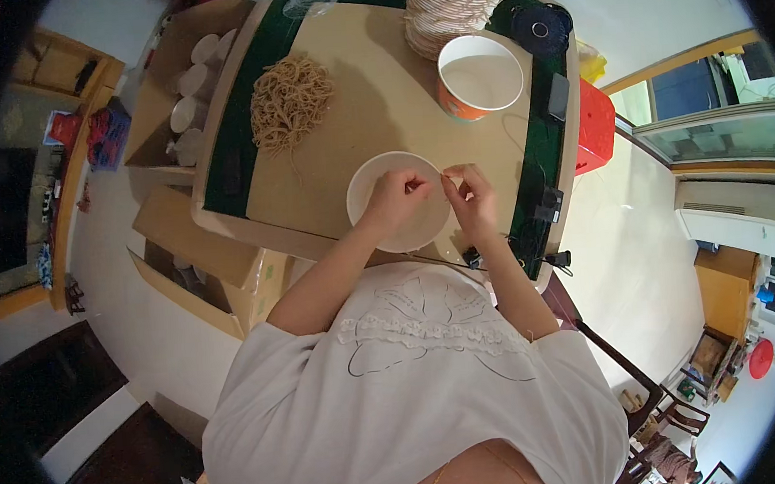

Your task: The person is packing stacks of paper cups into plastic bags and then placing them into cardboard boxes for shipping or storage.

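Observation:
A round white bowl [409,233] sits at the near edge of the table, on a tan board. My left hand [394,201] is closed above the bowl, its fingers curled inward. To its right, my right hand [471,203] is pinched at the bowl's right rim, thumb against fingers. Anything between the fingertips of either hand is too small to make out. Farther left on the board lies a tangled heap of thin beige strands [292,101]. A white paper tub [481,76] with an orange pattern stands beyond my right hand.
Behind the tub rises a tall stack of nested paper tubs [449,12]. Cables and a black adapter [548,204] lie along the table's right edge. Left of the table is a cardboard box [146,132] of white cups, with another open box [189,258] below. A red stool [595,127] stands at right.

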Available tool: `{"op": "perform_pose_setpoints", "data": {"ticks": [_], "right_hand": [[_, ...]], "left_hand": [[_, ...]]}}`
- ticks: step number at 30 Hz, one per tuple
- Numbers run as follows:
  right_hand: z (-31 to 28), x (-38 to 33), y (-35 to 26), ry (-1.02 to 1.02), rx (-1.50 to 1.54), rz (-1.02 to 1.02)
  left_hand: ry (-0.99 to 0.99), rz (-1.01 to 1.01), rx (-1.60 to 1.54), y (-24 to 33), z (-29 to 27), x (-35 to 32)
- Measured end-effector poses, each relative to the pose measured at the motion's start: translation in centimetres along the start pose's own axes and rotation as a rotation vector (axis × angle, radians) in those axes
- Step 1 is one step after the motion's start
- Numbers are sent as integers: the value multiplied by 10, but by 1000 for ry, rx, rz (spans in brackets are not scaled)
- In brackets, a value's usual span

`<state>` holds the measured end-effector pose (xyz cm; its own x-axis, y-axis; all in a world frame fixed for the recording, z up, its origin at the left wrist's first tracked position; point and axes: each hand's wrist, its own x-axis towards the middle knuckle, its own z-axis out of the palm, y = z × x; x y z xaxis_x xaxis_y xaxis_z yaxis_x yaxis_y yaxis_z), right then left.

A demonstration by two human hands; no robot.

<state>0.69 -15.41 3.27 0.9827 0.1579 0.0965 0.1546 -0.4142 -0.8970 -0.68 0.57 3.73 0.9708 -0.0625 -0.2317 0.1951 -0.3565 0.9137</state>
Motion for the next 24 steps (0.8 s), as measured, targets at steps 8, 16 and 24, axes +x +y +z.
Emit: {"op": "perform_pose_setpoints", "data": {"ticks": [8,16,24], "right_hand": [[-8,-13,24,33,-145,-264],[-6,-27,35,-57,-22,42],[-21,-49,-2,-325,311,120]], "left_hand": [[-151,58,-233,53,-8,-40],[-363,158,-288,94,3,-68],[-256,88,-352,97,-11,-43]]}}
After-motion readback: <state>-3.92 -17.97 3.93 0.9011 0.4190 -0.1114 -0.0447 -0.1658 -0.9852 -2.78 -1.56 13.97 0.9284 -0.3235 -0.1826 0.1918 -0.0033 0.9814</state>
